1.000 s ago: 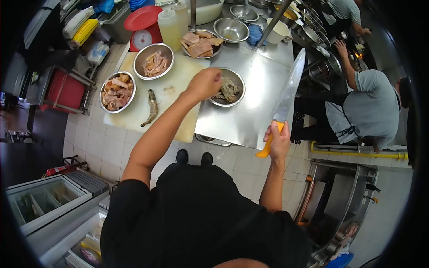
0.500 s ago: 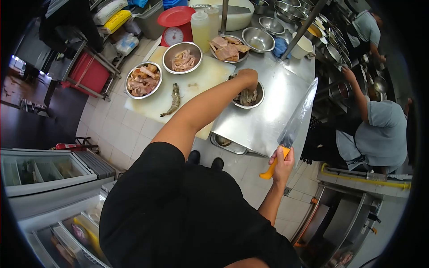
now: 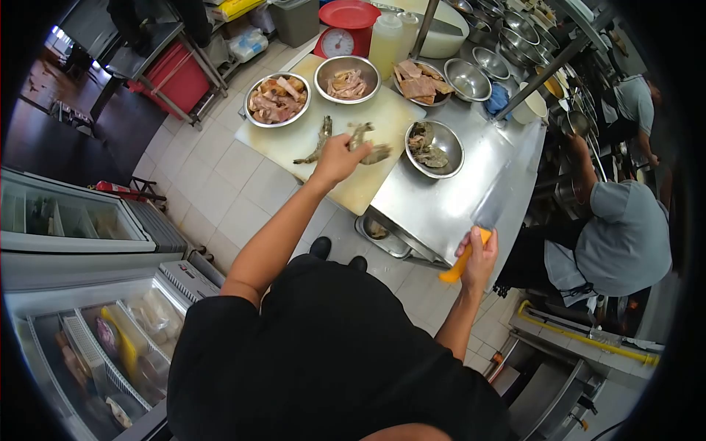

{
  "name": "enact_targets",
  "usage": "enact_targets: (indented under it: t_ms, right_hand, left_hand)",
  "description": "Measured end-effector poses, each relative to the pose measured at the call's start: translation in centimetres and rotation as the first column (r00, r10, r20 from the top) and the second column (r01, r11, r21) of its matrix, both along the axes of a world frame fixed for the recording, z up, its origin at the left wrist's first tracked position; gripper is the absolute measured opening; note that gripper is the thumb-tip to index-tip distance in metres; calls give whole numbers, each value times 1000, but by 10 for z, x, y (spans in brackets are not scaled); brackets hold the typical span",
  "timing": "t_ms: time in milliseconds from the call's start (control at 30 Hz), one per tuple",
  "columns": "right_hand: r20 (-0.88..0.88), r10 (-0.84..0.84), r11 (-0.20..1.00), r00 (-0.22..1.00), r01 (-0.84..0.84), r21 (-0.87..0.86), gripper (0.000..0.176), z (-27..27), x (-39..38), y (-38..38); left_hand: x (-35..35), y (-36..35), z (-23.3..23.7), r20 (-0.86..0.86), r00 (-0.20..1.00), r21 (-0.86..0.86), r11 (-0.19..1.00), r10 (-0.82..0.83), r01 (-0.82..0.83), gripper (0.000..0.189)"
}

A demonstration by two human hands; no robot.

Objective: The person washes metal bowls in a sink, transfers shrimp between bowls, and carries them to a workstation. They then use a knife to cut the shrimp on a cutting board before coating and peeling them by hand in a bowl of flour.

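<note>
My left hand (image 3: pixel 337 159) holds a grey prawn (image 3: pixel 366 145) just above the white cutting board (image 3: pixel 386 114). A second prawn (image 3: pixel 318 142) lies flat on that board to the left of my hand. To the right stands a steel bowl (image 3: pixel 448 141) with more prawns in it. My right hand (image 3: pixel 479 259) grips the orange handle of a large knife (image 3: pixel 498 197), blade up over the steel table's (image 3: pixel 456 202) near edge.
Steel bowls of cut meat (image 3: pixel 277 98) (image 3: pixel 346 81) sit at the board's far side, with a red scale (image 3: pixel 343 29) and squeeze bottles behind. A person in a grey shirt (image 3: pixel 621 239) bends at the right. Open chest freezers (image 3: pixel 81 294) stand at the left.
My left hand has come out of the prawn bowl with a prawn and moved left over the cutting board. The knife has dropped lower beside the table.
</note>
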State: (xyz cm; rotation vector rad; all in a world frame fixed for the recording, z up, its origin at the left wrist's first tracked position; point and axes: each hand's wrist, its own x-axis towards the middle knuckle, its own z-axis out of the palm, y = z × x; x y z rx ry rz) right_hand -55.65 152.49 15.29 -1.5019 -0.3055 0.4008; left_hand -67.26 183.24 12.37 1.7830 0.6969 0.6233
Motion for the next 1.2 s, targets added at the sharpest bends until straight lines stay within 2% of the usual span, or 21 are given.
enact_targets:
  t_ms: [67, 100, 133, 167, 200, 233, 267, 300, 333, 367, 433, 500, 567, 633, 700, 733, 767, 867, 967, 1067, 1200]
  right_hand:
    - [-42, 100, 993, 994, -98, 61, 12, -4, 1, 11]
    - [-37, 102, 993, 994, -100, 55, 12, -6, 2, 16]
    - [-73, 167, 986, 983, -165, 35, 10, -8, 2, 21]
    - [-115, 228, 974, 967, -228, 14, 8, -8, 1, 23]
    - [-135, 283, 956, 950, -290, -37, 13, -4, -1, 25]
    - [-137, 282, 956, 950, -290, -46, 13, 1, -4, 28]
    - [-158, 339, 936, 928, -349, -42, 19, 5, -10, 32]
    - [-178, 394, 913, 902, -405, -34, 26, 7, -13, 34]
    - [-258, 439, 890, 861, -455, -5, 38, 1, -12, 32]
    - [-260, 434, 892, 863, -451, -8, 38, -3, -14, 32]
    - [-370, 484, 844, 793, -535, -41, 39, -6, -20, 33]
    - [-416, 472, 837, 777, -544, -67, 32, -7, -23, 29]
    - [-467, 533, 711, 705, -673, -205, 23, -13, -21, 22]
    - [-458, 525, 724, 717, -659, -202, 16, -10, -31, 21]
    - [-483, 558, 617, 675, -726, -302, 14, -5, -32, 17]
    - [-494, 587, 590, 641, -757, -281, 30, -10, -31, 14]
    - [-492, 586, 589, 644, -755, -287, 30, -7, -32, 11]
    - [-428, 638, 473, 640, -764, -438, 69, 12, -39, 14]
    - [-438, 655, 474, 615, -787, -396, 67, 10, -39, 14]
    - [-457, 667, 418, 588, -804, -424, 63, 5, -33, 15]
    - [-467, 661, 414, 587, -804, -426, 61, 10, -33, 19]
  left_hand:
    - [-21, -9, -4, -233, 970, -209, 970, 70, -120, 37]
    - [-28, -9, -8, -228, 971, -215, 969, 70, -120, 37]
    - [-34, -8, -15, -318, 941, 39, 993, 115, -108, 40]
    - [-41, -10, -22, -394, 902, 285, 957, 177, -63, 42]
    - [-48, -14, -8, -412, 897, 230, 971, 157, -64, 42]
    - [-54, -13, -14, -414, 897, 221, 973, 153, -64, 42]
    - [-60, -8, -21, -271, 953, 432, 902, 133, -3, 40]
    - [-65, -5, -20, -130, 989, 628, 778, 75, 23, 40]
    - [-68, -1, -15, -195, 977, 573, 799, -85, 184, 38]
    - [-67, 2, -16, -195, 977, 570, 800, -90, 188, 38]
    - [-63, 7, -22, -233, 935, 587, 728, -269, 355, 36]
    - [-56, 10, -30, -244, 932, 587, 724, -269, 363, 34]
    - [-49, 17, -35, -261, 925, 586, 717, -275, 378, 32]
    - [-41, 22, -31, -226, 927, 639, 672, -301, 374, 29]
    - [-38, 25, -26, -247, 909, 581, 699, -336, 417, 29]
    - [-38, 26, -24, -269, 894, 519, 728, -359, 448, 29]
    - [-38, 27, -25, -263, 896, 520, 730, -359, 445, 29]
    - [-39, 33, -26, -242, 877, 490, 728, -416, 480, 29]
    - [-39, 38, -25, -250, 853, 503, 692, -457, 518, 30]
    - [-37, 40, -30, -200, 843, 475, 703, -500, 530, 30]
    - [-32, 42, -36, -154, 848, 401, 752, -507, 522, 27]
